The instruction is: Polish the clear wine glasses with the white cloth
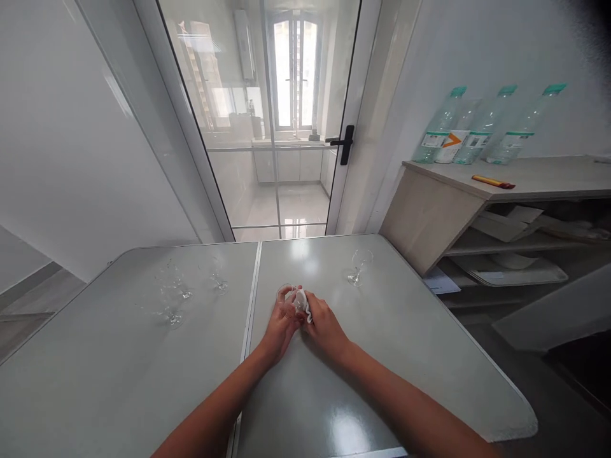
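Observation:
Both my hands meet over the middle of the grey table [305,407]. My left hand [280,327] is wrapped round a small clear stemmed glass [287,299], tilted on its side. In my right hand [327,323] is a crumpled white cloth [307,308], pressed against the glass; whether it is fabric or paper I cannot tell. My fingers hide part of both. Right of my hands, a clear stemmed glass [354,277] stands upright. Over on the left side are more stemmed glasses, among them one nearer the edge [174,317] and one closer to the middle [219,284].
A metal seam [252,286] divides the tabletop. Beyond the table is a glass door [305,210] with a black handle [347,145]. On the right, a wooden shelf unit [439,191] bears several plastic bottles [515,137] and a yellow-red packet [491,182].

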`<state>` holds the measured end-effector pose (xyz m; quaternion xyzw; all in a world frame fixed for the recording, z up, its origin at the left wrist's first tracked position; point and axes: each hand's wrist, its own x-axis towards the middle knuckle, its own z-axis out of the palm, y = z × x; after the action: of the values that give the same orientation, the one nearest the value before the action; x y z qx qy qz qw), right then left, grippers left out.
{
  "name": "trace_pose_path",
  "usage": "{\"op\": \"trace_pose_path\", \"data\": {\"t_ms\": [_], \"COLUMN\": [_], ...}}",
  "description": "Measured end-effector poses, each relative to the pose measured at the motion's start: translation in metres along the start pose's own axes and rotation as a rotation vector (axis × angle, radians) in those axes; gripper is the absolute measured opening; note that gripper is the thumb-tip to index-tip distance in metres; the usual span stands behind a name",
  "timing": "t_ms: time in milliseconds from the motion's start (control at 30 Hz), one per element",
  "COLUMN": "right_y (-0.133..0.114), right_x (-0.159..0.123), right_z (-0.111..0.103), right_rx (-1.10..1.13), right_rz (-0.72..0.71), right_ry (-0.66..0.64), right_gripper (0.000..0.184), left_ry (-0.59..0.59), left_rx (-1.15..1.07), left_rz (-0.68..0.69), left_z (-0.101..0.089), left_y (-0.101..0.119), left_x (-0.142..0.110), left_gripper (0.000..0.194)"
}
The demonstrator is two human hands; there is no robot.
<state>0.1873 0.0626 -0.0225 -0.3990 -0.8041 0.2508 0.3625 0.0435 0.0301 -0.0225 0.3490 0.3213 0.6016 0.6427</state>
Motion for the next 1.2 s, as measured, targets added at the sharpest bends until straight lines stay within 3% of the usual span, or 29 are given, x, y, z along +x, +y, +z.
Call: {"op": "trace_pose_path", "data": {"t_ms": [200,267,367,467,567,733,800,900,1000,1067,1200], "right_y": [0.005,0.004,0.002,0.002,0.003,0.001,-0.002,-0.005,-0.005,-0.005,-0.005], "right_x": [0.006,0.005,0.001,-0.003,-0.003,0.001,0.0,-0.002,-0.004,-0.004,-0.002], "right_z": [-0.021,-0.024,-0.024,-0.03,-0.036,-0.03,-0.023,-0.014,-0.013,-0.014,-0.02], "right_rx": [0.357,0.584,1.076,1.351,1.364,1.081,0.887,0.519,0.336,0.467,1.056], "right_rz": [0.117,0.225,0.42,0.482,0.423,0.333,0.272,0.17,0.145,0.195,0.439], "right_ry": [-0.124,-0.247,-0.52,-0.609,-0.586,-0.659,-0.562,-0.295,-0.148,-0.218,-0.599], "right_gripper": [0.017,0.028,0.055,0.055,0.041,0.034,0.027,0.018,0.016,0.016,0.032], "left_ry": [0.17,0.119,-0.021,-0.052,-0.065,-0.142,-0.129,-0.022,0.061,0.048,-0.108], "left_rx": [0.625,0.576,0.302,0.203,0.234,0.352,0.414,0.514,0.449,0.354,0.252], "left_rz": [0.213,0.213,0.15,0.128,0.154,0.212,0.244,0.288,0.229,0.169,0.131], "left_z": [-0.009,-0.014,-0.021,-0.025,-0.027,-0.022,-0.021,-0.019,-0.019,-0.019,-0.021], "left_y": [0.014,0.017,0.016,0.015,0.016,0.016,0.015,0.013,0.012,0.012,0.014], "left_x": [0.006,0.007,0.008,0.008,0.007,0.005,0.004,0.004,0.006,0.007,0.007], "left_gripper": [0.046,0.048,0.063,0.071,0.071,0.065,0.06,0.053,0.049,0.049,0.054]}}
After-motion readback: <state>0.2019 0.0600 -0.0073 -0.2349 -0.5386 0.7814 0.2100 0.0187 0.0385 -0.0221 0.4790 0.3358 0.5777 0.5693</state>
